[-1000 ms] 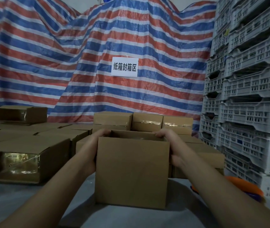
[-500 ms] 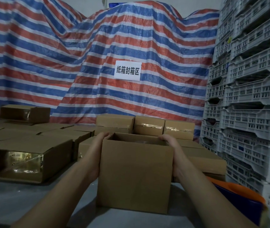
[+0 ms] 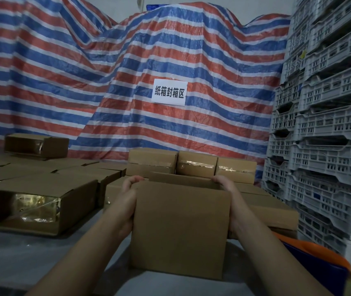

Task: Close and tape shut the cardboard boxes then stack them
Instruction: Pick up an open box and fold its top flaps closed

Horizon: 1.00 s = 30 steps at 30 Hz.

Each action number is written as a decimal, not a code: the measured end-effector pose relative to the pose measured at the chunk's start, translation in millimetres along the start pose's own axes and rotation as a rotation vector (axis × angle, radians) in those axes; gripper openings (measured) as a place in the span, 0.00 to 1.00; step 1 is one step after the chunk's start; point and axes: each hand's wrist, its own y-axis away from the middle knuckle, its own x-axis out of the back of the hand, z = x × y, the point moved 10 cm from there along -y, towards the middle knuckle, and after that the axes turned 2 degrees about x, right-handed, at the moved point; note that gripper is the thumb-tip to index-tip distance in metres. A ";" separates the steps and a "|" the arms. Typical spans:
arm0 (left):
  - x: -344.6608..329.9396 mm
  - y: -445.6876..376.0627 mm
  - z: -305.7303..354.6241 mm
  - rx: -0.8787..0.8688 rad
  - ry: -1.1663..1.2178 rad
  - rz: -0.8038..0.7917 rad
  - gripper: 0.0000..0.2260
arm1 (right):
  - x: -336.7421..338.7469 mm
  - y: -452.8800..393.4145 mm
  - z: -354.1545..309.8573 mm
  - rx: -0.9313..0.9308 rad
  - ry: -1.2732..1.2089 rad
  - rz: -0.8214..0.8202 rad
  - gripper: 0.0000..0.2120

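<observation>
- Cardboard box (image 3: pixel 181 229), head view: it stands upright on the grey table (image 3: pixel 21 259) directly in front of the person, its top open, with the far flap standing up behind the near wall.
- Left hand (image 3: pixel 127 201): it grasps the box's left wall, fingers curled over the upper left corner.
- Right hand (image 3: pixel 230 201): it grasps the right wall in the same way, fingers hooked over the upper right rim.
- Surroundings: taped boxes (image 3: pixel 191 165) sit in a row just behind the held box; a box on its side with shiny tape (image 3: pixel 31 206) lies to the left; white crates (image 3: pixel 324 146) are stacked at the right; a striped tarp (image 3: pixel 106 82) with a paper sign (image 3: pixel 168 92) hangs behind.
- Step in hand, as judged: squaring the box before folding its flaps. Keep both side walls pressed evenly so the opening stays rectangular; fold the short flaps first, then bring the long flaps together edge to edge, leaving a straight seam for the tape.
- Difference from the earlier frames: the box reads larger and nearer, and the far flap now shows more clearly above the rim; both hands keep their places at the top corners.
</observation>
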 end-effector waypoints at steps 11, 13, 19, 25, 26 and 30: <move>-5.9 0.3 -5.7 0.032 -0.174 -0.076 0.11 | 10.8 4.4 20.8 0.111 -0.125 -0.050 0.29; -6.3 -0.6 -9.3 0.044 -0.141 -0.072 0.11 | 7.5 8.3 19.9 0.143 -0.079 -0.064 0.19; -6.9 -1.6 -11.6 0.050 -0.102 -0.071 0.09 | 6.0 9.8 17.7 0.106 0.022 -0.073 0.24; -11.5 5.9 -1.0 0.009 -0.153 -0.231 0.16 | 12.3 8.5 20.6 0.072 0.040 -0.020 0.12; -12.8 8.7 1.4 -0.005 -0.148 -0.293 0.22 | 12.3 8.1 22.1 0.062 0.031 -0.019 0.11; -10.9 14.6 2.0 -0.005 -0.137 -0.374 0.30 | 13.6 6.5 25.6 0.041 -0.011 -0.016 0.11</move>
